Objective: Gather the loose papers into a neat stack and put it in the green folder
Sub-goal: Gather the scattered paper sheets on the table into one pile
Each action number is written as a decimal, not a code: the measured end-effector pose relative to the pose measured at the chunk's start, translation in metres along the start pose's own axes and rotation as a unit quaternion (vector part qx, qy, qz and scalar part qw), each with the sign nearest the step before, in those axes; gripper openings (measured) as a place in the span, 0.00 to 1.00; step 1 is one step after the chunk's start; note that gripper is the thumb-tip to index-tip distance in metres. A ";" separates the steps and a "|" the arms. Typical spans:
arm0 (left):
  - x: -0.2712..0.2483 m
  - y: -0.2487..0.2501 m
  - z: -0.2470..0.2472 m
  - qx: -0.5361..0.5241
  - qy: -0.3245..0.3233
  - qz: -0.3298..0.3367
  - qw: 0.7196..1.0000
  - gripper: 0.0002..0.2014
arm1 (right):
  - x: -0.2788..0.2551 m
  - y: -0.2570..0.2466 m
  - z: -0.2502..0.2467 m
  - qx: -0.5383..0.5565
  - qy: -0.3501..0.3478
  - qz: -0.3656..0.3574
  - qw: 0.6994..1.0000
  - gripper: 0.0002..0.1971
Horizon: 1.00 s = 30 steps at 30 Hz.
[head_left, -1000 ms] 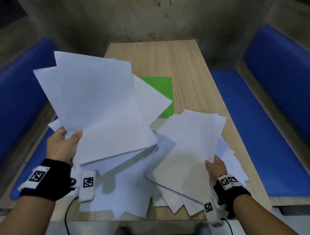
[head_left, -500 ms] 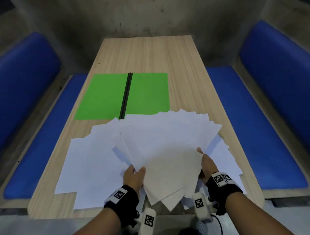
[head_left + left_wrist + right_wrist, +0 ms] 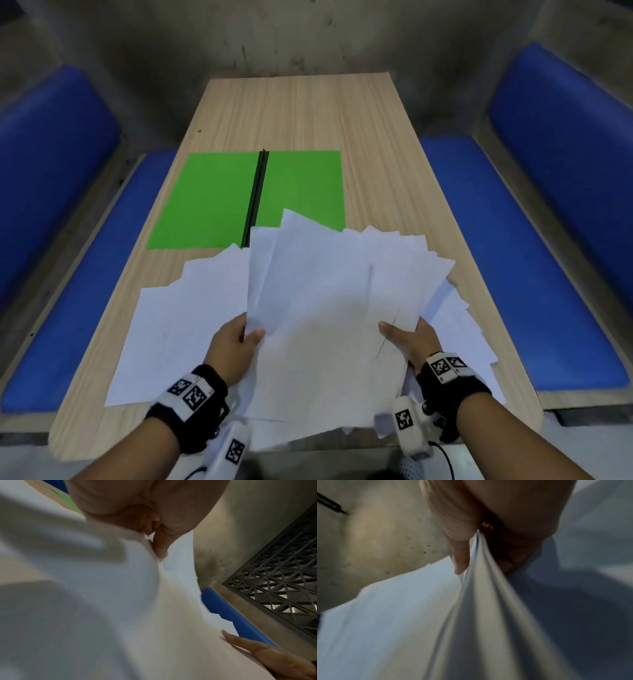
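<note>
Papers [image 3: 329, 308] — a fanned bundle of white sheets — are held above the near end of a wooden table [image 3: 376, 137], gripped at both side edges. The left hand [image 3: 236, 346] pinches the bundle's left edge, thumb on top and fingers hidden underneath; the left wrist view shows the thumb pressed down into the sheets. The right hand [image 3: 407, 337] pinches the right edge the same way, and the right wrist view shows the sheets bunched tight between thumb and curled fingers. Holding both edges likely lets the person square the splayed corners, which still point in different directions.

More loose sheets [image 3: 178, 329] lie flat on the table under and to the left of the bundle, and others [image 3: 459, 329] peek out on the right, so the gathering looks unfinished.

Beyond the bundle lies the green folder [image 3: 209, 202], open flat with its black spine [image 3: 255, 198] running down the middle — probably spread ready to receive the stack. The bundle's far corners overlap its near right edge in this view. Blue cushioned benches [image 3: 513, 274] flank the table.
</note>
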<state>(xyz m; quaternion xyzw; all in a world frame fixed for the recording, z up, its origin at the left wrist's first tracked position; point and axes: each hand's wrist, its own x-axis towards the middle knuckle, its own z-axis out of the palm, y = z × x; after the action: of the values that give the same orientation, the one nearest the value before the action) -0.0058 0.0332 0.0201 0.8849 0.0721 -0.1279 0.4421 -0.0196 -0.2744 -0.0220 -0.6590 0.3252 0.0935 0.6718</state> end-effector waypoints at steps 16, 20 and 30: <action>0.061 0.037 0.006 -0.086 -0.041 -0.008 0.995 0.20 | -0.006 -0.036 -0.008 0.074 -0.067 -0.089 0.991 0.19; 0.057 0.045 0.005 -0.232 -0.118 0.005 0.966 0.35 | -0.008 -0.049 -0.002 0.082 -0.057 -0.091 0.991 0.11; 0.040 0.046 0.010 -0.314 -0.029 0.051 0.948 0.14 | -0.018 -0.056 0.015 -0.001 -0.159 -0.099 0.982 0.24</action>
<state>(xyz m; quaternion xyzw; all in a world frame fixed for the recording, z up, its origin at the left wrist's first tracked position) 0.0419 -0.0017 0.0380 0.6996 0.0503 -0.1015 0.7055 0.0026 -0.2614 0.0332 -0.6656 0.1473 0.1306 0.7199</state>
